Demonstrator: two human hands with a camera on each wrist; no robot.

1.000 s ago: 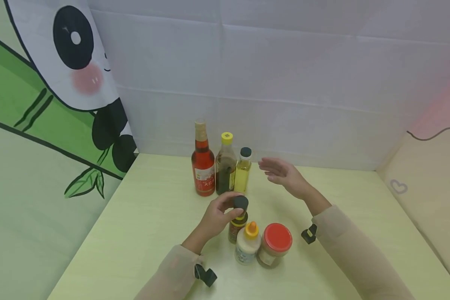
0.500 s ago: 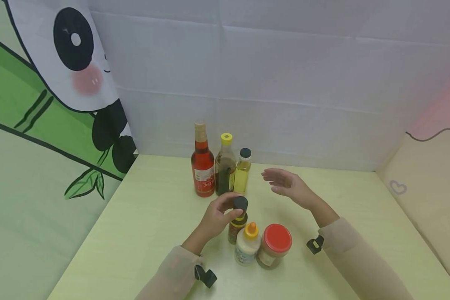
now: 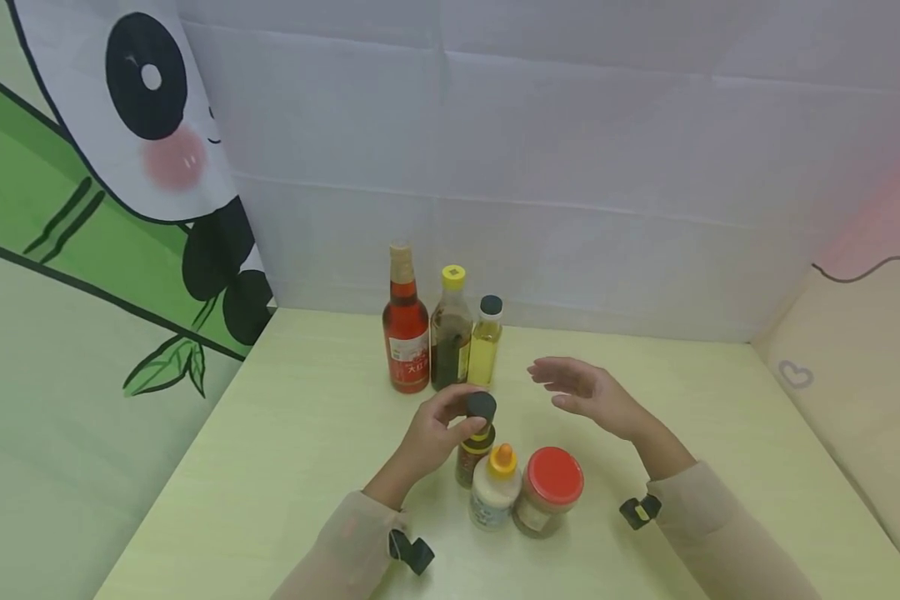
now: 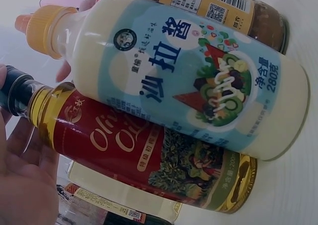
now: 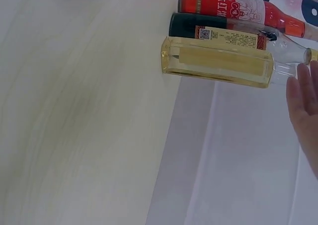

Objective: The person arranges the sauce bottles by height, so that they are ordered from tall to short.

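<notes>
- The left hand [image 3: 433, 429] pinches the black cap [image 3: 482, 405] of the olive oil [image 3: 473, 464] between thumb and fingers.
- The olive oil stands upright on the bench [image 3: 307, 408], its body below the left hand's fingertips.
- The right hand [image 3: 591, 397] is empty, raised to the right of the left hand, fingers loosely extended and thumb apart.
- Just beside the olive oil, nearer the person than the left hand, stands the sauce [image 3: 492, 503], with an orange nozzle.
- The jar [image 3: 554, 478], red-lidded, stands right of the sauce, nearer the person than the right hand.
- Beyond the left hand, the red bottle [image 3: 407, 333], dark bottle [image 3: 447, 350] and yellow bottle [image 3: 483, 357] stand in a row; the yellow bottle is closest to the right hand.
</notes>
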